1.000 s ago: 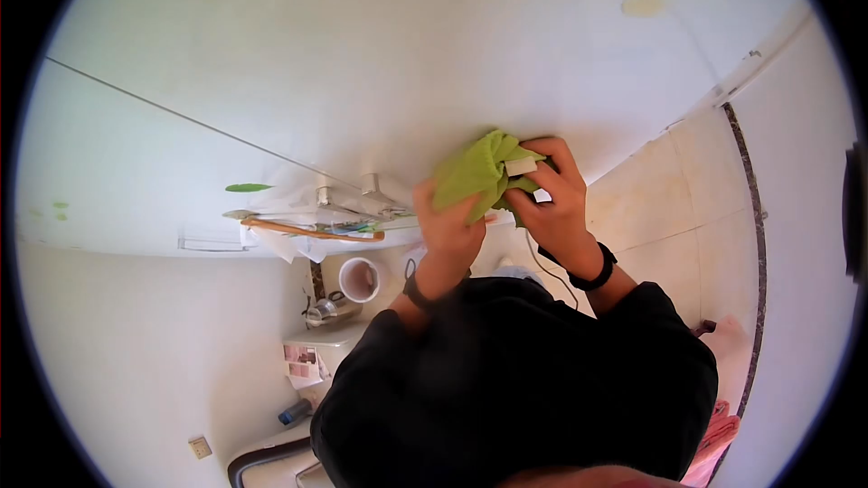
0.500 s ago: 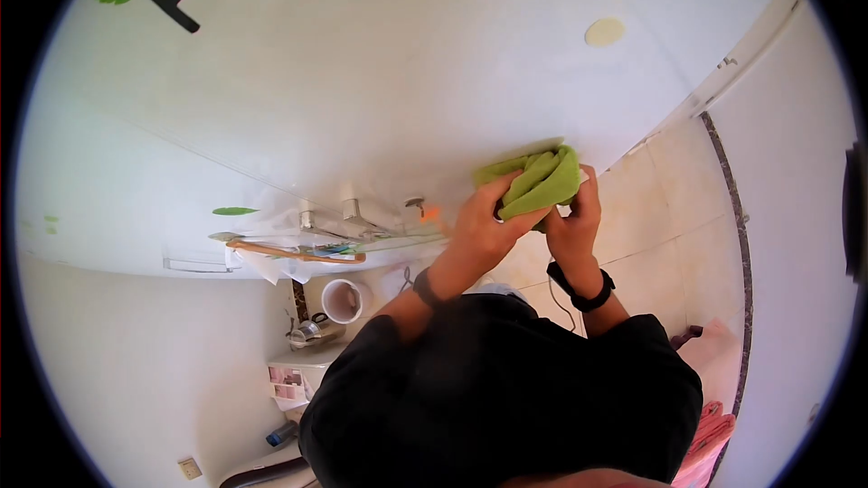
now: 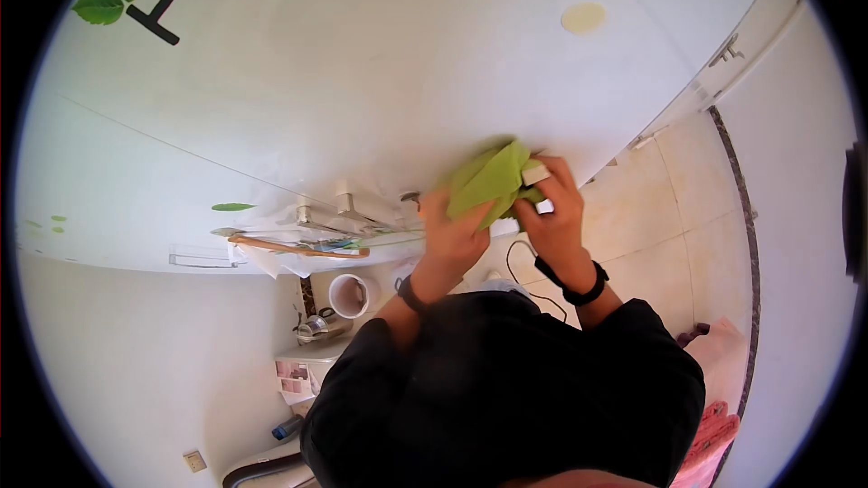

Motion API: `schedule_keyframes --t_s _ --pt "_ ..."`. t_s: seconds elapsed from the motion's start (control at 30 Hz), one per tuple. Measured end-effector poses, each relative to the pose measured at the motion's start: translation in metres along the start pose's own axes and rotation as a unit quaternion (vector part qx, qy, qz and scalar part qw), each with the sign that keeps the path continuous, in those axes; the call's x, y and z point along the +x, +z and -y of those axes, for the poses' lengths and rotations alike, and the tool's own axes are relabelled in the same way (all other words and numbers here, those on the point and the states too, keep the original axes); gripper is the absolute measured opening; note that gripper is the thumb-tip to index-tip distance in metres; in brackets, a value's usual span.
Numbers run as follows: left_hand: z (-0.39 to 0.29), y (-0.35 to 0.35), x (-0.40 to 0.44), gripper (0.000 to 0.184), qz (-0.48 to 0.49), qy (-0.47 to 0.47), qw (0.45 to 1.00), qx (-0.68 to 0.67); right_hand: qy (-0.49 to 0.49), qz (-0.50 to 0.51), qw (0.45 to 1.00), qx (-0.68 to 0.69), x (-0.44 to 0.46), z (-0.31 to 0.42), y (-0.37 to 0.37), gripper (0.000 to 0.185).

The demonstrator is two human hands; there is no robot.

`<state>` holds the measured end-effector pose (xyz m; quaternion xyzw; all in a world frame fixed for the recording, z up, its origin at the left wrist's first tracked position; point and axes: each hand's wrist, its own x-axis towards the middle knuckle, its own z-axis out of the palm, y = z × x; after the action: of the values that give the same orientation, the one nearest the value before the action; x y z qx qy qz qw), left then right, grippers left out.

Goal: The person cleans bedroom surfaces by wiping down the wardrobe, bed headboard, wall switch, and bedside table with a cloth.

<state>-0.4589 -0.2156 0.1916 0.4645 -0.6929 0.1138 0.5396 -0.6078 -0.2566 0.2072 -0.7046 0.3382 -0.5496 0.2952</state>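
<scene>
A bunched green cloth (image 3: 488,185) is between my two hands, close to the large white surface (image 3: 407,63). My left hand (image 3: 455,239) grips the cloth's left side, its fingertips partly hidden by the folds. On the right side, my right hand (image 3: 556,212) has its bent fingers around the cloth and beside a small pale tag (image 3: 536,173). A small bright white patch shows between its thumb and fingers; what it is I cannot make out. Just left of my left hand, a small dark fitting (image 3: 410,197) sits on the white surface.
Two metal handles (image 3: 348,203) stick out of the white surface. Below them hang an orange-brown bar (image 3: 298,248) and papers. A white bin (image 3: 349,295) stands at the lower left. A dark cable (image 3: 533,294) trails over the tiled floor (image 3: 646,208). Pink fabric (image 3: 710,434) lies lower right.
Over the last half second both hands and the cloth have moved left, and the cloth's folds have shifted. The pale tag shows again. The view has shifted slightly.
</scene>
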Motion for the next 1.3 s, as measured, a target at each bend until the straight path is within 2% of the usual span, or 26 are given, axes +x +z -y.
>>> schedule_keyframes --t_s 0.1,0.13,0.2,0.3,0.33,0.43,0.5,0.53,0.6,0.73,0.83,0.9,0.93,1.0,1.1,1.13,1.3 --pt "-0.009 0.021 0.018 0.050 -0.011 0.011 0.998 -0.058 -0.068 -0.071 0.993 -0.062 0.014 0.009 -0.019 0.035" --pt "-0.012 0.031 0.023 0.051 -0.011 0.013 0.997 -0.078 -0.061 -0.099 0.991 -0.059 0.015 0.006 -0.023 0.035" --pt "-0.016 0.049 0.032 0.051 0.087 0.017 0.991 -0.099 -0.044 -0.155 0.985 -0.054 0.013 -0.005 -0.031 0.035" --pt "-0.024 0.070 0.034 0.048 0.185 -0.055 0.965 -0.176 0.037 -0.188 0.981 -0.004 -0.004 -0.033 -0.038 0.034" --pt "-0.031 0.067 0.035 0.046 0.232 -0.135 0.937 -0.226 0.047 -0.185 0.982 -0.007 -0.009 -0.038 -0.038 0.031" --pt "-0.029 0.064 0.022 0.041 0.295 -0.278 0.873 -0.272 0.102 -0.186 0.977 0.024 -0.026 -0.049 -0.028 0.029" --pt "-0.019 0.060 0.005 0.041 0.278 -0.220 0.910 -0.214 0.122 -0.151 0.980 0.035 -0.044 -0.068 -0.022 0.029" --pt "-0.015 0.056 -0.002 0.039 0.249 -0.126 0.948 -0.155 0.134 -0.137 0.980 0.054 -0.050 -0.074 -0.017 0.030" --pt "-0.008 0.044 -0.010 0.044 0.231 -0.052 0.967 -0.097 0.131 -0.120 0.983 0.052 -0.053 -0.074 -0.008 0.028" --pt "0.001 0.018 -0.009 0.046 0.235 -0.090 0.962 -0.107 0.064 -0.101 0.993 0.017 -0.036 -0.049 0.004 0.025" --pt "-0.003 -0.013 0.017 0.049 0.229 -0.156 0.950 -0.143 -0.006 -0.097 0.995 0.016 -0.012 -0.026 0.009 0.027" --pt "-0.013 -0.033 0.039 0.051 0.190 -0.182 0.950 -0.168 -0.041 -0.107 0.993 0.036 0.007 0.001 0.016 0.029" --pt "-0.015 -0.038 0.046 0.051 0.149 -0.171 0.958 -0.176 -0.045 -0.107 0.992 0.040 0.015 0.012 0.019 0.030" --pt "0.002 -0.042 0.057 0.050 0.020 0.059 0.997 -0.052 -0.054 -0.107 0.992 0.048 0.028 0.034 0.027 0.033" --pt "-0.002 -0.061 0.072 0.047 -0.068 0.084 0.994 -0.021 -0.064 -0.101 0.992 0.033 0.036 0.061 0.041 0.033" --pt "-0.008 -0.072 0.074 0.044 -0.071 0.060 0.995 -0.042 -0.073 -0.089 0.993 0.031 0.037 0.070 0.045 0.034" --pt "-0.004 -0.120 0.050 0.045 -0.104 0.003 0.993 0.055 -0.123 0.009 0.992 0.016 0.022 0.087 0.079 0.039"
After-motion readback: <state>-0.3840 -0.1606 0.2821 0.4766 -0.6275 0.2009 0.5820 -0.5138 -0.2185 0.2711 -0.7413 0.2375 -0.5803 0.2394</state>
